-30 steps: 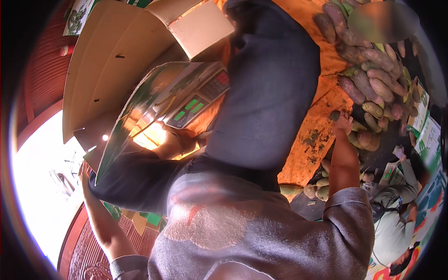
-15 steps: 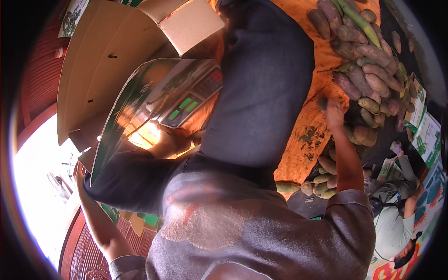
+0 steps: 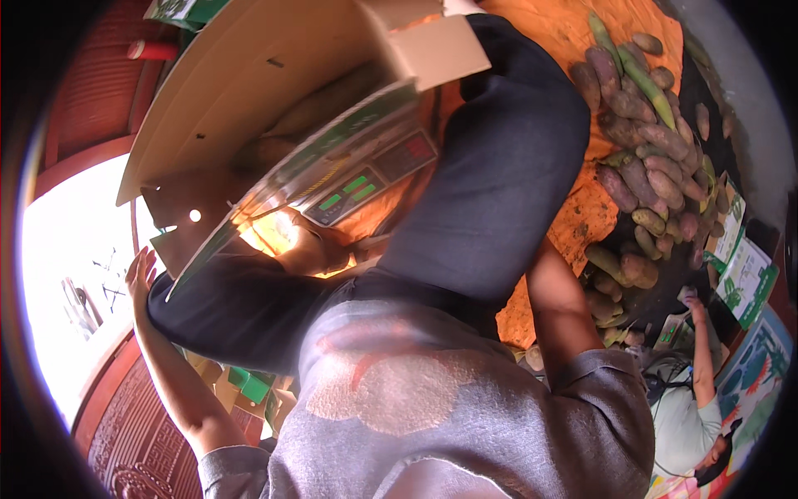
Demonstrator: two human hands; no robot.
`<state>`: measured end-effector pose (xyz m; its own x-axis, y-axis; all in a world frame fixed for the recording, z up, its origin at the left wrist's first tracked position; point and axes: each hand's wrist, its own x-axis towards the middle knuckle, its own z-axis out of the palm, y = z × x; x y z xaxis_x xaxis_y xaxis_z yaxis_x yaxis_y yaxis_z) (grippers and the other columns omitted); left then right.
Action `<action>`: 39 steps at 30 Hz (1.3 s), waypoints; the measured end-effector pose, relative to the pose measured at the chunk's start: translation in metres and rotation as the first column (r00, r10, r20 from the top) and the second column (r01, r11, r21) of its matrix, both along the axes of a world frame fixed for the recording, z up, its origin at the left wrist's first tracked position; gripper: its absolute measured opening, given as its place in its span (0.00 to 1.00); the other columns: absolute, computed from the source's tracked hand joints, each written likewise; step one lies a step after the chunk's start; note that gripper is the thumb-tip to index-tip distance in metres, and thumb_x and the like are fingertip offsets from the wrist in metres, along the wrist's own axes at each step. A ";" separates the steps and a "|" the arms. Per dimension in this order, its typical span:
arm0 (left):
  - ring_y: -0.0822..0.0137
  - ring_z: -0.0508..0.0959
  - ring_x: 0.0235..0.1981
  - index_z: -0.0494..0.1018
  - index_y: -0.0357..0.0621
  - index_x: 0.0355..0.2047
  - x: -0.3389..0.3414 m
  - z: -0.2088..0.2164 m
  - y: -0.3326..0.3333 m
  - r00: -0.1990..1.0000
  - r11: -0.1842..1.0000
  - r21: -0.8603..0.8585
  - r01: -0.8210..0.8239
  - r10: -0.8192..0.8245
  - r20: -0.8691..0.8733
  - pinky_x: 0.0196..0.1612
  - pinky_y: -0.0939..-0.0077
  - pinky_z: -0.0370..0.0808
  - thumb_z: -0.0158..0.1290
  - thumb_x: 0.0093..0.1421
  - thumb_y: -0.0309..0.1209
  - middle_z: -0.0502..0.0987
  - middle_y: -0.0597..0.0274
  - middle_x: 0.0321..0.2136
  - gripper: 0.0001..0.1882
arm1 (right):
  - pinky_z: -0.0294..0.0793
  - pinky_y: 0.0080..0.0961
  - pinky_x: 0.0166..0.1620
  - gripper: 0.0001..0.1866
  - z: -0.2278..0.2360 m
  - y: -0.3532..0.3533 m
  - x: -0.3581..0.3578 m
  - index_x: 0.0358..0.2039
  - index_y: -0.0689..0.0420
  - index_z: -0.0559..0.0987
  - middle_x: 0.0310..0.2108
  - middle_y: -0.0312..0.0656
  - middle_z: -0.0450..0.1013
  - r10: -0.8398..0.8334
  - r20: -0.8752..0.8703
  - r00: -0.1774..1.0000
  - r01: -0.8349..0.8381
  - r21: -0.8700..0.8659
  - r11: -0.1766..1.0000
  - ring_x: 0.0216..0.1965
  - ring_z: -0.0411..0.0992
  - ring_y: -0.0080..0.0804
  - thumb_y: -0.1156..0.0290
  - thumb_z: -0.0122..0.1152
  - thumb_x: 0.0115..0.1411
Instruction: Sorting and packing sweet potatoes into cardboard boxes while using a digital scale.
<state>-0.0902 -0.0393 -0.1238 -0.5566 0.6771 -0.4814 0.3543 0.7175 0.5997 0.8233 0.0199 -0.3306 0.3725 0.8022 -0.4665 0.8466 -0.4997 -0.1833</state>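
Observation:
My left hand point(image 3: 142, 271) is raised beside my bent left knee, its fingers stretched out and nothing in them. Right by it is the lower corner of a large opened cardboard box point(image 3: 241, 91). My right forearm point(image 3: 562, 291) passes behind my right thigh, which hides the hand and anything it may hold. Closest to that arm are an orange sheet point(image 3: 586, 237) with dark dirt crumbs and a pile of long reddish-brown tubers point(image 3: 665, 170), like sweet potatoes. Two long green vegetables point(image 3: 648, 90) lie on the pile.
A digital scale point(image 3: 357, 193) with lit green displays stands between the box flap and my leg. My bare foot point(image 3: 309, 249) is near it. At the lower right another person point(image 3: 694, 424) reaches toward the tubers' side. Printed cartons point(image 3: 744, 274) stand at the right.
My right hand, which was by the pile around a dark tuber, has drawn back behind my thigh. My left hand's fingers have come up and stretched out. The view has shifted.

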 end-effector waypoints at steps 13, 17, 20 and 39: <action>0.67 0.78 0.52 0.76 0.39 0.54 0.049 0.037 0.026 0.932 0.928 0.252 0.274 -0.191 -0.309 0.56 0.73 0.73 0.51 0.70 0.33 0.80 0.58 0.49 0.16 | 0.72 0.42 0.53 0.27 0.044 -0.008 -0.026 0.48 0.62 0.76 0.48 0.55 0.75 -0.206 0.132 0.970 0.202 0.040 0.979 0.53 0.71 0.53 0.62 0.72 0.52; 0.67 0.78 0.53 0.76 0.38 0.54 0.086 0.074 0.079 0.929 0.836 0.432 0.339 -0.224 -0.296 0.58 0.72 0.71 0.50 0.70 0.32 0.80 0.56 0.49 0.16 | 0.72 0.43 0.52 0.31 0.053 -0.029 0.034 0.47 0.60 0.77 0.43 0.56 0.77 0.007 0.182 0.983 -0.087 0.433 0.897 0.52 0.72 0.51 0.58 0.75 0.44; 0.65 0.75 0.57 0.73 0.38 0.57 0.115 0.099 0.115 0.914 0.777 0.484 0.403 -0.315 -0.255 0.61 0.68 0.68 0.48 0.71 0.37 0.78 0.56 0.53 0.20 | 0.73 0.45 0.49 0.31 0.124 0.011 0.092 0.44 0.64 0.76 0.38 0.55 0.77 0.090 0.354 0.931 -0.262 0.473 0.841 0.43 0.75 0.52 0.61 0.77 0.41; 0.47 0.81 0.37 0.81 0.37 0.39 0.152 0.084 0.148 0.699 0.635 0.328 0.700 -0.515 -0.496 0.42 0.61 0.77 0.65 0.56 0.37 0.82 0.49 0.35 0.16 | 0.70 0.35 0.59 0.36 0.406 0.161 -0.441 0.54 0.62 0.72 0.49 0.41 0.74 0.842 -0.401 0.361 -0.535 0.650 0.540 0.52 0.73 0.32 0.76 0.79 0.43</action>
<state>0.0622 0.1083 -0.0398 0.0145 0.9937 0.1112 0.8374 -0.0728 0.5418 0.3826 0.1810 0.0754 -0.6508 0.7559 0.0707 0.4335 0.4464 -0.7828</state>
